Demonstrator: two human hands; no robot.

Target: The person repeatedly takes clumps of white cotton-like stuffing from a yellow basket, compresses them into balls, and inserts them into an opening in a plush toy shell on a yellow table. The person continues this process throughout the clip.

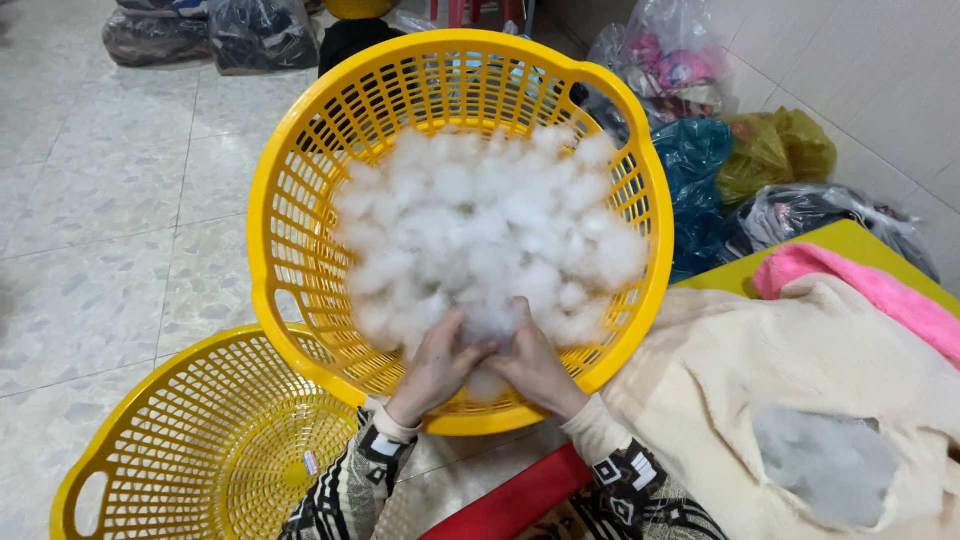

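Note:
A large yellow plastic basket (280,200) stands on the floor, filled with white fluffy stuffing (480,220). My left hand (435,365) and my right hand (535,365) are both inside the basket's near side, side by side, fingers closed on a clump of the stuffing between them. Patterned black-and-cream sleeves cover both wrists. A cream fabric piece (760,370) lies at my right, with a grey patch of filling (825,465) showing through an opening in it.
A second, empty yellow basket (180,440) sits at the lower left. Pink cloth (870,285) lies on a yellow-green surface at right. Several filled plastic bags (730,160) stand along the tiled wall, more dark bags (210,35) at the top left. A red object (510,500) is below my arms.

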